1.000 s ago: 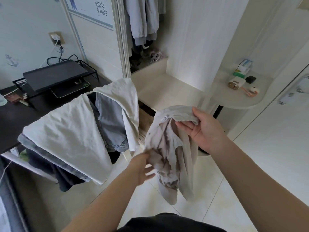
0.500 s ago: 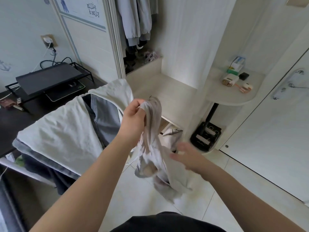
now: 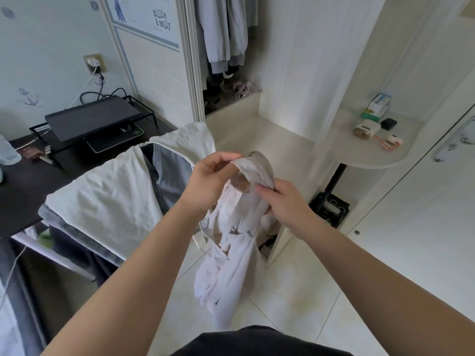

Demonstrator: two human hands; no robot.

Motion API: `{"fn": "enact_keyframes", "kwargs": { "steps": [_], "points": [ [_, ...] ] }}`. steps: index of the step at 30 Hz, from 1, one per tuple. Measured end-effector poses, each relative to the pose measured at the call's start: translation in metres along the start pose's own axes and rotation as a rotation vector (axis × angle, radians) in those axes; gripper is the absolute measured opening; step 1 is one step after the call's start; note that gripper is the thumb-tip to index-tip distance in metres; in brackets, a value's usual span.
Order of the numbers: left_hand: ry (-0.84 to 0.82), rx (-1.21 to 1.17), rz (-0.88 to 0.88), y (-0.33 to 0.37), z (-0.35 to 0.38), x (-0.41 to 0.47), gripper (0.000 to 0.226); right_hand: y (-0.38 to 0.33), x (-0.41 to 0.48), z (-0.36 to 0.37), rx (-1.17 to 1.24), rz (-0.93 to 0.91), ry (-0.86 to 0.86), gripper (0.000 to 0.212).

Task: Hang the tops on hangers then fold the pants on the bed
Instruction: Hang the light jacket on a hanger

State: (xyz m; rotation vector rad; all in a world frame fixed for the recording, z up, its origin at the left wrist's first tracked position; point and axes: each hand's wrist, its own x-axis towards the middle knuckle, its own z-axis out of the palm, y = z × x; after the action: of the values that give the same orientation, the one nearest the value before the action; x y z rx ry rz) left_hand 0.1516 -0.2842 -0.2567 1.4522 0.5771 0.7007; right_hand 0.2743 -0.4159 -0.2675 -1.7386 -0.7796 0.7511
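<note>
- Held up in the air by both hands: the pale garment (image 3: 231,253), bunched and twisted, hanging down below the wrists.
- Pinched at its top edge by the left hand (image 3: 210,181), thumb pressed over curled fingers, at the left end of the raised band.
- Gripped on the same edge by the right hand (image 3: 285,201), fingers curled round the cloth, slightly lower and just beside the left (not quite touching it, as far as can be seen).
- Judged as the step in hand: finding the opening along that edge before hanging or folding. Hard to tell top from pants while so crumpled.
- To do it well: hold one pinch fixed, walk the other along the edge until flat and untwisted, then draw the hands apart and shake lightly to drop the rest straight.
- Better not to release both grips at once, nor to tug hard on so thin an edge, likely to stretch.
- No hanger seen in or near either hand (worth fetching one first, if a top).
- Left of the left hand and a little lower: the draped pile (image 3: 102,201) of waiting clothes, white cloth uppermost, grey denim (image 3: 169,176) beneath, near the held piece.
- Beyond and above both hands, well apart: the hanging clothes (image 3: 221,34) in the open wardrobe.
</note>
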Motion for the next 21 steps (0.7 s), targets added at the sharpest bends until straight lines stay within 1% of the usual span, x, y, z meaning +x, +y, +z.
{"fn": "enact_keyframes", "kwargs": {
  "steps": [1,3,5,6,7,8,9,10,11,12,14,16,17,18,20,21],
  "points": [
    [0.033,0.02,-0.047,-0.012,-0.004,0.0,0.031,-0.002,-0.001,-0.001,0.069,0.021,0.008,0.022],
    [0.101,0.131,-0.207,-0.043,-0.009,-0.006,0.063,-0.005,-0.003,-0.003,0.177,0.037,0.022,0.017],
    [0.132,0.191,-0.448,-0.076,-0.013,-0.017,0.098,-0.009,-0.005,-0.006,0.276,0.04,0.005,0.023],
    [0.139,0.182,-0.572,-0.091,-0.015,-0.021,0.112,-0.011,-0.006,-0.007,0.331,0.039,-0.023,0.028],
    [0.147,0.152,-0.7,-0.104,-0.016,-0.025,0.119,-0.013,-0.008,-0.009,0.383,0.041,-0.054,0.031],
    [0.151,0.101,-0.82,-0.112,-0.016,-0.029,0.12,-0.014,-0.009,-0.011,0.437,0.05,-0.081,0.032],
    [0.134,0.022,-0.912,-0.118,-0.016,-0.031,0.115,-0.015,-0.011,-0.014,0.497,0.064,-0.098,0.03],
    [0.103,-0.077,-0.962,-0.122,-0.015,-0.032,0.106,-0.016,-0.013,-0.016,0.559,0.084,-0.112,0.027],
    [0.077,-0.17,-0.973,-0.125,-0.013,-0.031,0.095,-0.017,-0.015,-0.019,0.62,0.104,-0.116,0.029],
    [0.071,-0.229,-0.964,-0.127,-0.011,-0.029,0.082,-0.019,-0.018,-0.022,0.686,0.124,-0.124,0.036],
    [0.104,-0.194,-0.936,-0.131,-0.003,-0.024,0.063,-0.021,-0.023,-0.028,0.802,0.169,-0.146,0.05],
    [0.16,-0.087,-0.923,-0.133,0.006,-0.019,0.059,-0.024,-0.025,-0.035,0.844,0.183,-0.169,0.056],
    [0.159,-0.043,-0.912,-0.134,0.009,-0.018,0.055,-0.025,-0.026,-0.039,0.844,0.183,-0.173,0.057],
    [0.12,-0.019,-0.907,-0.135,0.012,-0.016,0.046,-0.026,-0.027,-0.043,0.831,0.179,-0.17,0.057],
    [-0.05,-0.092,-0.928,-0.138,0.014,-0.016,0.028,-0.026,-0.027,-0.052,0.806,0.166,-0.143,0.052],
    [-0.145,-0.171,-0.936,-0.135,0.015,-0.018,0.03,-0.026,-0.026,-0.056,0.8,0.16,-0.106,0.047]
  ]
}}
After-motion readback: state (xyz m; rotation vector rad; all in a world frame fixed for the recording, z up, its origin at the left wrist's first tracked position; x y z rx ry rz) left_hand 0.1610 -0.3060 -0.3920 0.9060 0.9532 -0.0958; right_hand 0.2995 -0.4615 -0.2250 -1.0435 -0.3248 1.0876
